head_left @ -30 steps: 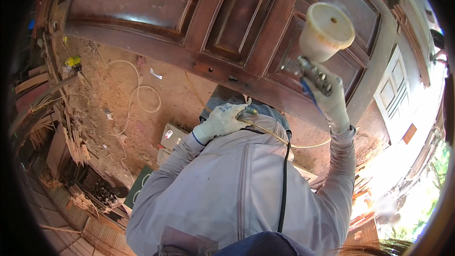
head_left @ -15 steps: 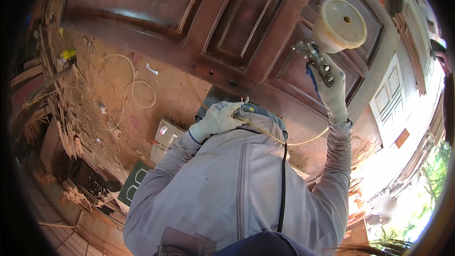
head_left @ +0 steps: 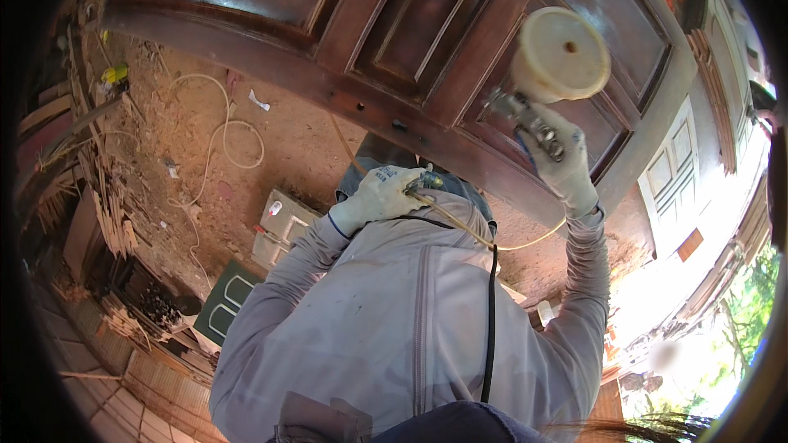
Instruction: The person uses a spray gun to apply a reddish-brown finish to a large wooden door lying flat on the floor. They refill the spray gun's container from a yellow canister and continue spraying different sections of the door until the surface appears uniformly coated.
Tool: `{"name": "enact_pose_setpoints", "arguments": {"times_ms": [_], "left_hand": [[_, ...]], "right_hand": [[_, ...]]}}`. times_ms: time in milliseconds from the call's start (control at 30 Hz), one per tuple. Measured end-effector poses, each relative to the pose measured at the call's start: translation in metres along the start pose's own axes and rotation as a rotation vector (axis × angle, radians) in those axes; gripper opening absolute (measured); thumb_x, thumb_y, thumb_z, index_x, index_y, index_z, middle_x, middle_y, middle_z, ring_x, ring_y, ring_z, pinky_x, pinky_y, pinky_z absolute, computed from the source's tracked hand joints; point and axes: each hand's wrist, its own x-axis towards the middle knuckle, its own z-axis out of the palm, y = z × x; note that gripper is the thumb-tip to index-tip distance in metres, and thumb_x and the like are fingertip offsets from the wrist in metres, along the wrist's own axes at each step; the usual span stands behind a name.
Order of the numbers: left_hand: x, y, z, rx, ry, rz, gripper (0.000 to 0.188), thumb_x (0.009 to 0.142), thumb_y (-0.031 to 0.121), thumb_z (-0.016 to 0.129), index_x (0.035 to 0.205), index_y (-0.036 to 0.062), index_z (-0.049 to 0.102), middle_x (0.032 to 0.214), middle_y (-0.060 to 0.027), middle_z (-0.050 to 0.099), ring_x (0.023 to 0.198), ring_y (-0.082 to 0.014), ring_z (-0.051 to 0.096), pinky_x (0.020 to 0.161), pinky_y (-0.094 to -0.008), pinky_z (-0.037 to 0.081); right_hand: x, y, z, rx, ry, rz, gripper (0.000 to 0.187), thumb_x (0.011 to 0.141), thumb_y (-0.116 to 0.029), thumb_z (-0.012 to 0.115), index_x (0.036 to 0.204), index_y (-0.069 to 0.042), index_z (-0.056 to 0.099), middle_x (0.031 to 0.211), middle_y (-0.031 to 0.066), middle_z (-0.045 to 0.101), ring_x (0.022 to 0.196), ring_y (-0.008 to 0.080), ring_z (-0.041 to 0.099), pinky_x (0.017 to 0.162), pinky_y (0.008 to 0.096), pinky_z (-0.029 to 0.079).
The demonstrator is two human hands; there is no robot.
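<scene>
1. Head view: the right hand [head_left: 561, 156] wraps its fingers around a metal spray gun [head_left: 538, 126], held over the brown panelled door [head_left: 353, 74]; a whitish cup [head_left: 565, 56] adjoins the gun.
2. Same view: the left hand [head_left: 377, 196] curls around a yellowish hose [head_left: 460, 226] near the grey jacket [head_left: 353, 320].

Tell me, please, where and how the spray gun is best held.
Grip the spray gun at its slim metal body, coming from the near right, where the right hand holds it. That part lies below the cup and should suit a wrapping grip; the wide, round cup looks harder to hold securely.
</scene>
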Motion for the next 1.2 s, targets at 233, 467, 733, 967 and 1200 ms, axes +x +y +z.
{"name": "enact_pose_setpoints", "arguments": {"times_ms": [233, 467, 733, 967, 1200], "left_hand": [[-0.002, 0.015, -0.004, -0.141, -0.06, -0.059, 0.033, 0.085, 0.033, 0.074, 0.113, 0.0154, 0.07, 0.102, -0.0085, 0.072, 0.097, -0.0284, 0.068, 0.083, -0.039, 0.052], [0.006, 0.015, -0.006, -0.149, -0.077, -0.04, 0.033, 0.084, 0.032, 0.076, 0.112, 0.0159, 0.071, 0.099, -0.0096, 0.074, 0.093, -0.0291, 0.07, 0.079, -0.038, 0.053], [0.004, -0.007, -0.011, -0.079, 0.033, -0.013, 0.051, 0.08, 0.037, 0.079, 0.122, 0.0123, 0.065, 0.1, -0.0141, 0.071, 0.096, -0.0326, 0.068, 0.084, -0.0425, 0.053], [0.019, -0.031, -0.046, -0.18, -0.023, 0.058, 0.05, 0.078, 0.029, 0.079, 0.122, 0.0088, 0.065, 0.107, -0.0116, 0.072, 0.098, -0.0309, 0.068, 0.083, -0.0412, 0.055], [0.013, -0.037, -0.063, -0.368, -0.274, 0.015, 0.037, 0.083, 0.014, 0.076, 0.117, 0.0036, 0.068, 0.106, -0.0096, 0.074, 0.095, -0.0192, 0.07, 0.083, -0.0312, 0.054]], "right_hand": [[-0.005, 0.008, -0.006, -0.081, 0.151, -0.096, 0.039, 0.082, 0.002, 0.073, 0.119, 0.005, 0.062, 0.106, 0.0215, 0.07, 0.095, 0.0346, 0.07, 0.082, 0.0363, 0.054], [0.004, -0.015, -0.004, -0.005, -0.23, -0.028, 0.036, 0.09, 0.005, 0.066, 0.125, 0.004, 0.06, 0.115, 0.0155, 0.071, 0.103, 0.0173, 0.067, 0.082, 0.0303, 0.055], [0.121, 0.035, -0.034, 0.043, 0.219, 0.019, 0.033, 0.094, -0.005, 0.068, 0.125, 0.002, 0.064, 0.097, 0.0017, 0.071, 0.077, 0.0065, 0.061, 0.068, 0.0242, 0.053], [0.178, 0.038, -0.064, -0.063, 0.587, 0.005, 0.031, 0.094, -0.009, 0.066, 0.125, -0.003, 0.066, 0.102, 0.006, 0.073, 0.086, 0.0078, 0.063, 0.074, 0.0265, 0.053], [0.059, -0.03, 0.009, -0.017, 0.252, 0.0, 0.03, 0.089, -0.02, 0.069, 0.118, -0.013, 0.07, 0.106, 0.0105, 0.072, 0.096, 0.0252, 0.07, 0.086, 0.0369, 0.054]]}}
